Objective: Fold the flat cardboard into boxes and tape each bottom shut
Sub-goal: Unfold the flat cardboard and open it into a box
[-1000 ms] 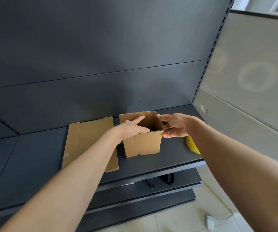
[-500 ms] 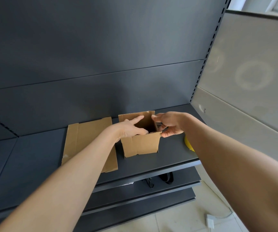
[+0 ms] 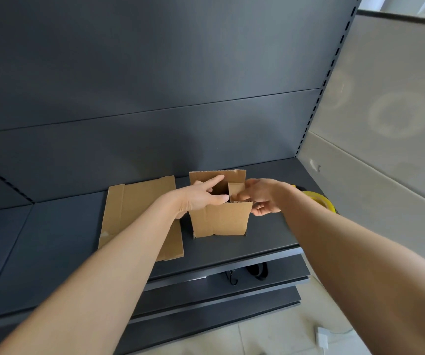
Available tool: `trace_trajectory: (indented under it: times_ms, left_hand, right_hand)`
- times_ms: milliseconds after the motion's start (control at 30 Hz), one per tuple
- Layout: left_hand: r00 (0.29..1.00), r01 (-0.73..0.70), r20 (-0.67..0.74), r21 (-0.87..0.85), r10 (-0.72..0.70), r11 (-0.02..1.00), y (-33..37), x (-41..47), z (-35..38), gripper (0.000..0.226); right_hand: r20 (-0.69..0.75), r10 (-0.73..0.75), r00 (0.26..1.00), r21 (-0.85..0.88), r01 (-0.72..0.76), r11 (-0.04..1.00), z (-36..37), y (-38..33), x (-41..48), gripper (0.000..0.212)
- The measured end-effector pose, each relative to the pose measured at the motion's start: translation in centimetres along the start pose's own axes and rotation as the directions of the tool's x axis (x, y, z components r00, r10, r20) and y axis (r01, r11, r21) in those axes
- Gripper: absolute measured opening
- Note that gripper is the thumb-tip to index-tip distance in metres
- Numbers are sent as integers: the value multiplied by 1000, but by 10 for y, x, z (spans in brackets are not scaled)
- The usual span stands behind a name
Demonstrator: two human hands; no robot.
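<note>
A small brown cardboard box [image 3: 220,219] stands upright on the dark shelf [image 3: 52,252], its top open. My left hand [image 3: 201,196] rests on the box's left top edge, forefinger stretched over the opening, thumb along the front rim. My right hand [image 3: 262,197] is at the box's right side and folds the right flap [image 3: 236,188] inward over the opening; its fingers curl round the flap's base. Left of the box, a flat sheet of cardboard [image 3: 134,211] lies on the shelf, partly under my left forearm.
A yellow tape roll [image 3: 320,199] lies on the shelf behind my right forearm. The shelf's dark back wall rises behind the box and a pale side panel [image 3: 385,124] stands to the right. Lower shelves [image 3: 206,298] and a tiled floor show below.
My right hand has moved left onto the box's right side and pushed the right flap inward over the opening. My left hand has stayed on the left edge.
</note>
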State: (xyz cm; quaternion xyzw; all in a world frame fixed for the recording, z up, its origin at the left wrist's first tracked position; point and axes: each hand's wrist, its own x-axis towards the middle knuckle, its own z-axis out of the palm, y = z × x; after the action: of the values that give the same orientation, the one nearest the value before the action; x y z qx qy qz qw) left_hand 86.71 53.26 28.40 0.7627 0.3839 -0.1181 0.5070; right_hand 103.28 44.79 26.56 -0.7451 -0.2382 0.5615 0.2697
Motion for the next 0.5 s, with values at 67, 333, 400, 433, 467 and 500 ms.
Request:
trace_trajectory:
  times_ms: [67,333,400,433,467,500]
  left_hand:
    - [1000,-26,4,-114,26,993,-6,-4,-2,72]
    - [999,-35,10,-321,41,946,-29,-8,-7,77]
    - [999,-31,17,-317,38,948,-30,-8,-7,82]
    - [999,-28,19,-313,36,949,-30,-8,-7,84]
    - [999,-26,15,-310,33,950,-30,-8,-6,85]
    - [1000,-23,8,-307,27,951,-30,-8,-6,87]
  right_hand:
    - [-36,16,999,16,-15,1000,5,2,10,31]
    - [-6,14,1000,122,-13,992,2,5,14,27]
    - [-11,7,1000,121,-6,993,2,6,13,24]
    - [-23,5,1000,117,-2,993,2,7,12,20]
    - [-38,0,999,114,4,994,3,7,10,18]
    - [-51,-7,999,117,13,993,3,7,9,17]
